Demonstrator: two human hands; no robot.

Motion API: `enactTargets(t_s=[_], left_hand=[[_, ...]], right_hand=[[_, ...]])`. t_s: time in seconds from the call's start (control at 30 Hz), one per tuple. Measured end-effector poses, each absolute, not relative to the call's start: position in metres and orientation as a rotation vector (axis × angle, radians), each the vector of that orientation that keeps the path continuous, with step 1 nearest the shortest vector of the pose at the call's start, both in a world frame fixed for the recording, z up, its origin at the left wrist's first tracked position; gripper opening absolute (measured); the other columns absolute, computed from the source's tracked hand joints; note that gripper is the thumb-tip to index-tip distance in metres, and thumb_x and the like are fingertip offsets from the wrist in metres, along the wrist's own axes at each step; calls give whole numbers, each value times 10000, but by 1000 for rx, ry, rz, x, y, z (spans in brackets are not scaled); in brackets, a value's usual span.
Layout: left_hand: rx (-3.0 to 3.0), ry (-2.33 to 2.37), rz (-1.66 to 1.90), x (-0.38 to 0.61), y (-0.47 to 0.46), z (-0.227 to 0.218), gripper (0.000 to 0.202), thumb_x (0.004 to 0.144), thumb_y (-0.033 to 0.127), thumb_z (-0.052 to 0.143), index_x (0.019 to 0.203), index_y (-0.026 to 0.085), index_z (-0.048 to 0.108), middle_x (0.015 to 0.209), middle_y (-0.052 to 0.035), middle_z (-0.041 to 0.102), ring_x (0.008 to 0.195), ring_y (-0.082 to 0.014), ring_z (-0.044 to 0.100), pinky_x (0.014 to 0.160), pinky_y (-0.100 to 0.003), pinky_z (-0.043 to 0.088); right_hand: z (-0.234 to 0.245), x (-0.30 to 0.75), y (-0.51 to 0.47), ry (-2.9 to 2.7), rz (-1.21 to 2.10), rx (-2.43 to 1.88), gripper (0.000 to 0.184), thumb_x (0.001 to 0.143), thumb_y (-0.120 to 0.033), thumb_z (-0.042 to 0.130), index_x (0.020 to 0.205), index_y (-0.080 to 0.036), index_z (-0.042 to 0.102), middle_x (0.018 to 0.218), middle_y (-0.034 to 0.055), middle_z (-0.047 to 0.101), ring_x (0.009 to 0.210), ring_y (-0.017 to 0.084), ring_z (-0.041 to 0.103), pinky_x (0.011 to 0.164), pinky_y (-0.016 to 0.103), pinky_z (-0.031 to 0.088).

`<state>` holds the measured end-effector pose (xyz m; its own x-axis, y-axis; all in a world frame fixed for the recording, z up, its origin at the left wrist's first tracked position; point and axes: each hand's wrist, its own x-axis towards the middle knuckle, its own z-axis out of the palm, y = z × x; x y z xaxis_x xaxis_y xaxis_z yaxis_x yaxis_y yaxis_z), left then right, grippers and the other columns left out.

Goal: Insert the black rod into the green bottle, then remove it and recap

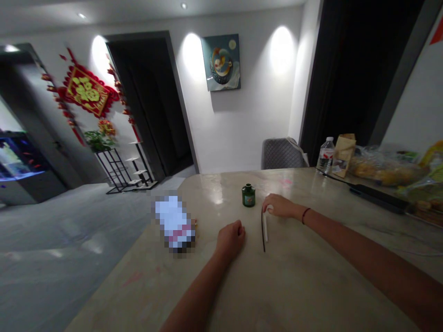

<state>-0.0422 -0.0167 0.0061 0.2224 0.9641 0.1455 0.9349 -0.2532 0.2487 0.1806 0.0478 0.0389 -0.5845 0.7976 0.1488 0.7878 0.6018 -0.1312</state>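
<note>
My right hand [278, 206] rests on the pale marble table [304, 281], its curled fingers at the top of a thin white stick [265, 227]. A thin black rod [262, 230] runs down beside that stick, its upper end under the same fingers. My left hand [230, 239] lies closed in a loose fist on the tabletop, holding nothing and touching only the table. Between and beyond my hands stands a small green glass bottle [248, 195] with a dark cap. A pixelated object [174, 222] lies near the table's left edge, its details hidden.
At the table's far right are a water bottle [326, 155], a paper bag [344, 154], plastic-wrapped food [386, 168], and a long dark device [377, 197] with a cable. A grey chair [283, 154] stands behind the table. The table's curved edge drops to a grey floor on the left.
</note>
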Motion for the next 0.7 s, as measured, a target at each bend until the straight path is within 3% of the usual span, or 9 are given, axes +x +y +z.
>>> enactTargets(t_s=[0.13, 0.23, 0.33, 0.47, 0.6, 0.7], left_hand=[[2385, 1846, 427, -42, -17, 7, 210, 815, 297, 365, 713, 194, 517, 674, -6, 582, 644, -119, 519, 559, -232, 260], [2395, 1845, 436, -42, -17, 6, 206, 813, 294, 368, 712, 196, 518, 670, -5, 579, 642, -120, 518, 559, -231, 261], [2406, 1843, 434, -43, -16, 5, 199, 809, 294, 373, 716, 201, 523, 667, -3, 578, 640, -122, 515, 561, -231, 261], [2414, 1842, 448, -43, -15, 4, 205, 810, 296, 365, 716, 203, 522, 660, -2, 573, 633, -122, 509, 561, -236, 261], [2395, 1846, 411, -44, -16, 5, 205, 814, 300, 368, 718, 201, 520, 666, 0, 575, 636, -118, 514, 558, -237, 260], [2407, 1850, 410, -44, -16, 4, 203, 815, 300, 369, 716, 200, 515, 671, 1, 581, 642, -117, 521, 554, -237, 253]], right_hand=[[47, 199, 47, -2551, -141, -1821, 301, 646, -254, 569, 913, -140, 648, 988, 158, 621, 925, 280, 557, 758, 363, 415], [48, 209, 51, -2554, -90, -1958, 302, 622, -254, 580, 892, -128, 626, 958, 165, 621, 858, 274, 577, 664, 333, 423], [50, 212, 62, -2492, 47, -1791, 217, 587, -191, 586, 797, -139, 601, 849, 109, 632, 781, 223, 579, 631, 289, 416], [62, 196, 84, -2071, 379, -1528, 207, 572, -239, 638, 727, -152, 532, 695, 34, 593, 650, 159, 551, 591, 271, 435], [71, 163, 104, -1610, 903, -1071, 315, 608, -265, 632, 884, -177, 509, 682, -14, 573, 616, 118, 559, 594, 273, 482], [70, 143, 118, -1506, 826, -1045, 263, 630, -228, 596, 882, -175, 544, 660, -21, 555, 609, 111, 555, 629, 286, 491]])
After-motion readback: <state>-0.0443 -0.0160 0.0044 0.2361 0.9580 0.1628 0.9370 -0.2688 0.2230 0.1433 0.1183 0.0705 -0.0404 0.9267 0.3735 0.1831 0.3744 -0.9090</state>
